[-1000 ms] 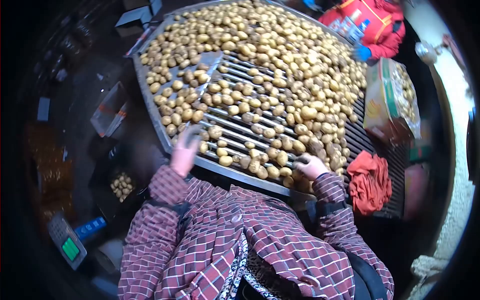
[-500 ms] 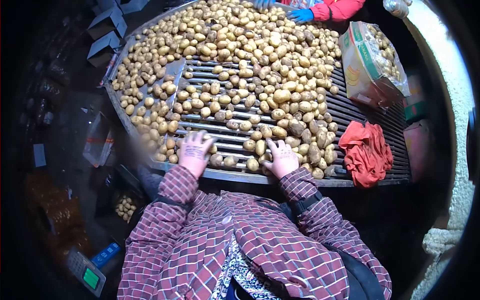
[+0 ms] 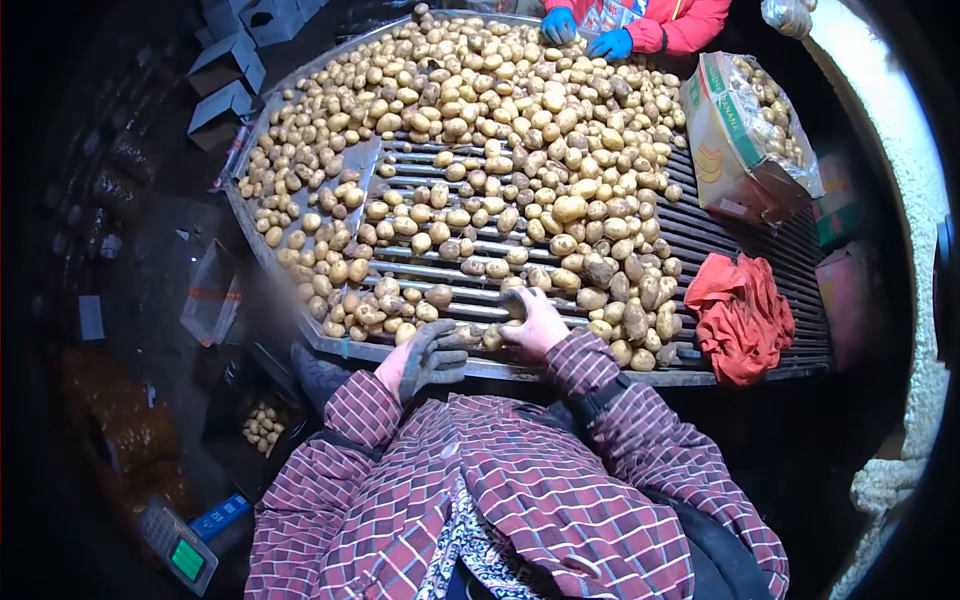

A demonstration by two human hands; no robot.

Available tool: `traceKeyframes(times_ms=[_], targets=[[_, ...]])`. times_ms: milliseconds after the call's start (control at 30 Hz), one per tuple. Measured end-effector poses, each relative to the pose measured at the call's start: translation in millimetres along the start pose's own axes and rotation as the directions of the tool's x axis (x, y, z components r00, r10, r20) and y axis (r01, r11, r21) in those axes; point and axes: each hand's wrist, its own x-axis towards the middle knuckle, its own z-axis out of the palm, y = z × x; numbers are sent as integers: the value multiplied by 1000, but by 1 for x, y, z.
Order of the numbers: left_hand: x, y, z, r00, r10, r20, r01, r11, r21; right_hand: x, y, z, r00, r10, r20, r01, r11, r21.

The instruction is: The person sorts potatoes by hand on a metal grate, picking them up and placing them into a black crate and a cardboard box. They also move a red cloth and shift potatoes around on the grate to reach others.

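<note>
My left hand, in a glove with a grey palm side, is at the near rim of the slatted table. It is turned sideways with fingers stretched toward the right, holding nothing. My right hand, also gloved, reaches over the slats with its thumb and fingers apart. A potato lies right by its thumb, among a few others between my two hands. A small cluster of potatoes sits just beyond my left hand. Many more potatoes of mixed size, some dark with soil, spread across the table.
Across the table a person's blue-gloved hands are at the potatoes. A banana carton filled with potatoes stands at the right, near a red cloth. A scale with a green display is at lower left. Cartons lie at upper left.
My left hand has moved right and back toward the rim, turning its palm sideways. My right hand has shifted slightly left. Potatoes now lie gathered near my left hand.
</note>
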Motion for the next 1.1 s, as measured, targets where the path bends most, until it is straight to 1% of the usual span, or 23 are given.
traceKeyframes(times_ms=[33,67,100,167,200,233,300,367,433,467,500,567,600,633,667,733,767,833,867,900,967,1033,1100], targets=[[-2,-2,0,994,0,109,11,995,-100,-6,-15,-4,993,-110,-48,116,985,132],[-1,-4,0,986,16,164,10,988,-154,-14,-30,-14,964,-248,93,209,930,304],[0,-3,-1,976,37,216,8,979,-205,-22,-55,-32,939,-213,268,113,932,345],[-4,-2,-6,964,23,263,26,983,-179,-4,-29,-28,976,-217,18,214,970,115],[-8,-4,-10,960,21,279,28,985,-172,11,-4,-24,981,-135,-136,125,989,-76],[-13,-7,-13,956,17,292,33,986,-165,20,1,-33,971,-153,-182,64,906,-418],[-24,-7,-11,984,-61,167,66,998,-21,37,30,-30,984,-180,-15,130,767,-628],[-24,-13,-18,975,-47,216,86,981,-175,52,43,-27,989,-143,48,138,730,-669],[-33,-7,-11,976,-69,207,106,979,-174,48,37,-39,986,-101,-131,47,931,-361],[-36,-4,-9,976,-79,201,115,978,-173,51,46,-42,958,-87,-275,54,991,-123],[-36,-3,-13,981,-33,191,68,981,-179,48,46,-49,921,-42,-386,71,996,61],[-38,-4,-22,983,50,175,-15,980,-196,42,43,-55,932,96,-349,-21,977,213],[-41,3,-21,983,96,157,-71,985,-158,27,8,-65,958,51,-283,-18,993,117],[-40,6,-24,981,141,135,-126,985,-118,19,-8,-60,970,-98,-224,98,995,-12],[-41,9,-28,980,168,103,-156,981,-113,17,-9,-47,977,-203,-71,194,975,-111],[-42,12,-40,978,204,33,-199,973,-114,5,-23,-18,965,-202,166,249,902,-352],[-44,13,-46,977,200,-68,-206,974,-98,3,-36,-7,959,-128,254,232,869,-438],[-48,16,-52,955,234,-183,-244,969,-32,11,-25,20,953,-49,298,221,783,-581],[-53,19,-52,946,228,-229,-244,969,-46,14,-13,17,943,-126,308,274,820,-503],[-56,19,-54,929,253,-270,-271,962,-30,13,-16,8,951,-85,296,230,837,-496],[-58,20,-57,894,299,-333,-314,949,10,16,9,15,947,-81,310,241,817,-523],[-57,27,-58,861,383,-336,-369,923,107,9,-5,-3,938,-38,345,201,870,-450],[-53,31,-60,814,450,-367,-415,893,174,7,-9,-6,960,-182,213,213,969,-128]])
